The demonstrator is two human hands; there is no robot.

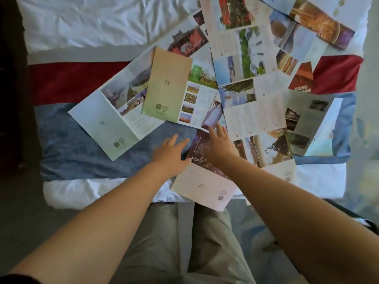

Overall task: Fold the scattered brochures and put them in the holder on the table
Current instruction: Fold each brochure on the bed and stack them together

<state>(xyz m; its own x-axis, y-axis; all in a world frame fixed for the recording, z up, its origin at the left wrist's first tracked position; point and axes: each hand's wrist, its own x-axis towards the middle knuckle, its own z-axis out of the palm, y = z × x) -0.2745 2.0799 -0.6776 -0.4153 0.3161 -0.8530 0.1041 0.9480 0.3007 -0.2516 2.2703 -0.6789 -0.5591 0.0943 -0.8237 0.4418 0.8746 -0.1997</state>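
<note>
A dark purple brochure (200,149) is lying near the front edge of a bed (82,27), its pale lower panel hanging toward the person's knees. The right hand (220,145) is lying flat across its upper part, fingers spread and loose, pressing rather than gripping. The left hand (171,153) is lying just beside its left edge on a blue band (82,152) of the bed cover, fingers stretched out and unclenched, holding nothing; whether its thumb side is touching the paper I cannot tell. Just beyond the hands, a folded tan-and-green brochure (167,85) is sitting on top of an opened pale blue brochure (111,119) that is spreading leftward over the blue band and a red band (71,80) above it. To the right, many more opened brochures (256,89) are overlapping one another in a loose heap, showing photographs and blocks of text, with a red-covered one (336,74) lying at the far right. White rumpled bedding is filling the upper left. No holder is showing in this view, so nothing is sitting in any container here. Grey trousers (205,242) are showing below the forearms.
</note>
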